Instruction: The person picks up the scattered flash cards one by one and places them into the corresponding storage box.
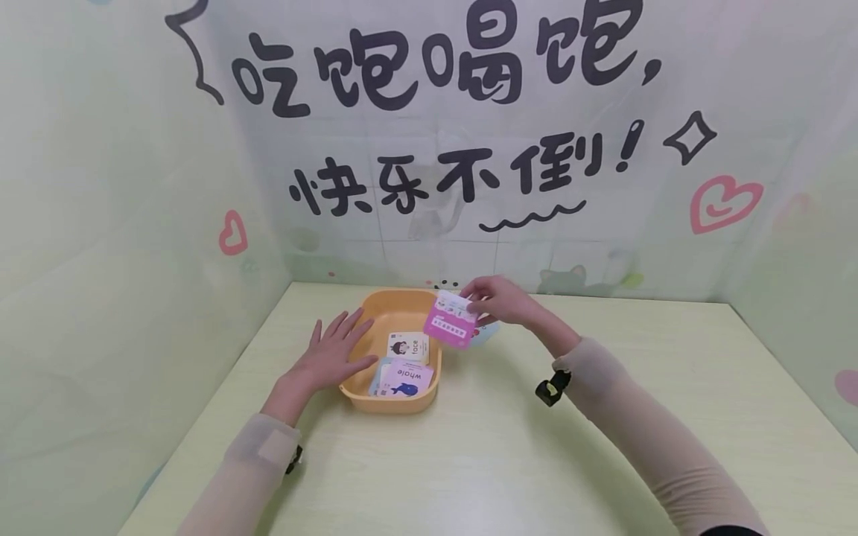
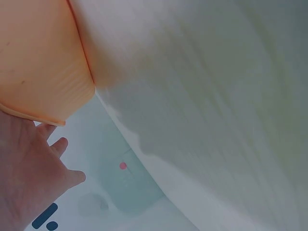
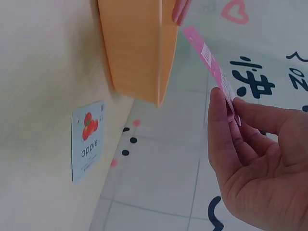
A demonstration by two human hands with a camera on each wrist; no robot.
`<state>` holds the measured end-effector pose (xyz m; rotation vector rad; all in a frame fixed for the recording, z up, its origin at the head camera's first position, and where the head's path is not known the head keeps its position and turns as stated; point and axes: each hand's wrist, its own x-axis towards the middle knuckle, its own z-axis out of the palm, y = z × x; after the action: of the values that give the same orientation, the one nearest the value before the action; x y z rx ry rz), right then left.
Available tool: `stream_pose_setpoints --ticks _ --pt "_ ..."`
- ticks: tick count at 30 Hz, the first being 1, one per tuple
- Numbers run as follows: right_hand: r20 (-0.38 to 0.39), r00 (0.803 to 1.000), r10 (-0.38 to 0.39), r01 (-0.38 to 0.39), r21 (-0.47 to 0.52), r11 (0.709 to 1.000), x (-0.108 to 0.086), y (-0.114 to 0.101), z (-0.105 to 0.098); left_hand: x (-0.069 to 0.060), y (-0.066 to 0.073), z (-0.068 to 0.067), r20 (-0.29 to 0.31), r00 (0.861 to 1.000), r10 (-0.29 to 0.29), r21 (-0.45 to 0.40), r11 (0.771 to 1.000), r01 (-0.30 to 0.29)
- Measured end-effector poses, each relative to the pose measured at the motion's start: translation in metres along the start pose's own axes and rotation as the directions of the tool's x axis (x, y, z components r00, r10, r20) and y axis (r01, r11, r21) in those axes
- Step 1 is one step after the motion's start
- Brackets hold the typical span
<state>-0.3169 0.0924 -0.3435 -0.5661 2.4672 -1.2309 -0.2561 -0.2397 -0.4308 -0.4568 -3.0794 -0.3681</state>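
My right hand (image 1: 501, 299) pinches a pink and white card (image 1: 450, 320) between thumb and fingers, above the right rim of an orange plastic basin (image 1: 392, 404). In the right wrist view the same card (image 3: 211, 60) appears nearly edge-on. My left hand (image 1: 330, 350) spreads its fingers over the basin's left rim; whether it touches the rim I cannot tell. Inside the basin lie a "face" card (image 1: 407, 346) and a "whale" card (image 1: 406, 378), the latter overlapping a bluish card. On the table beside the basin rests a light blue "apple" card (image 3: 88, 140).
The basin stands on a pale wooden table (image 1: 509, 461). A printed cloth (image 1: 415, 253) with large black lettering and pink hearts hangs behind it, and similar cloth covers both sides. Both wrists wear black straps (image 1: 553, 387).
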Motion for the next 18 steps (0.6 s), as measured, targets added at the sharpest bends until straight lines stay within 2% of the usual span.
stream_pose_setpoints --ticks 6,13,18 --pt "0.047 0.998 -0.047 0.048 -0.038 0.998 0.004 -0.011 0.022 0.0 0.0 0.0 0.005 1.0 -0.007 0.004 1.0 0.007" --pt "0.103 0.992 -0.079 0.079 0.008 0.997 0.008 -0.018 0.05 0.001 -0.001 0.0 0.004 1.0 0.001 0.01 1.0 -0.001" --pt "0.158 0.982 -0.106 0.107 0.002 0.994 0.008 -0.016 0.063 0.002 -0.002 0.001 0.004 1.0 0.005 0.008 1.0 -0.005"
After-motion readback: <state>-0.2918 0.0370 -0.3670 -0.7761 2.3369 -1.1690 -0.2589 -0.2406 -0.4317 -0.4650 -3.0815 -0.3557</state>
